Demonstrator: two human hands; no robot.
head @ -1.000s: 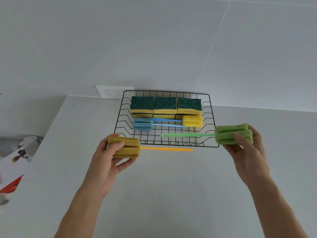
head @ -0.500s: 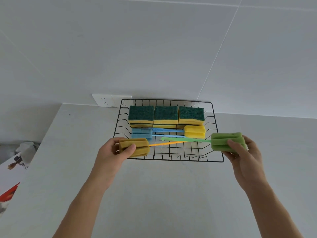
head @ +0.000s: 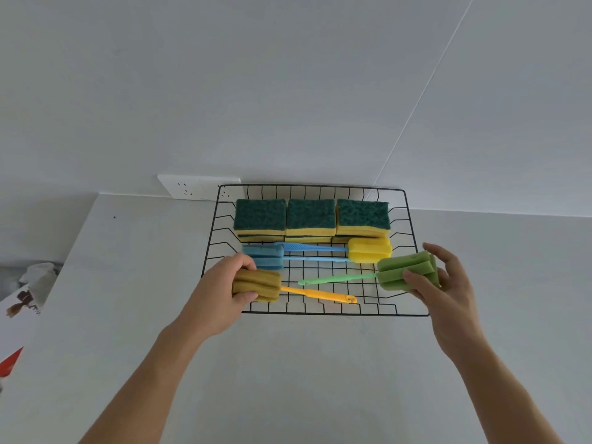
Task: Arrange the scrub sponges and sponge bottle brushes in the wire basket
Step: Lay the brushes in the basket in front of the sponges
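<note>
A black wire basket [head: 413, 248] stands on the white counter against the wall. Green-and-yellow scrub sponges [head: 310, 216] fill its back row in stacks. In front of them lie a blue bottle brush [head: 264, 255] and a yellow-headed brush [head: 370, 249] on a blue handle. My left hand [head: 221, 293] grips the ochre sponge head of an orange-handled brush [head: 258, 285] inside the basket's front left. My right hand [head: 448, 283] holds the green brush [head: 405, 272] by its sponge head at the basket's right side, fingers loosening, its handle pointing left.
A white wall socket [head: 198, 187] sits behind the basket's left corner. At the far left edge lie a printed carton [head: 19, 309] and crumpled plastic [head: 41, 272]. The white counter [head: 304, 379] extends in front of the basket.
Both hands have carried their brushes forward from in front of and beside the basket down into it. The right hand's fingers have spread further apart around the green head.
</note>
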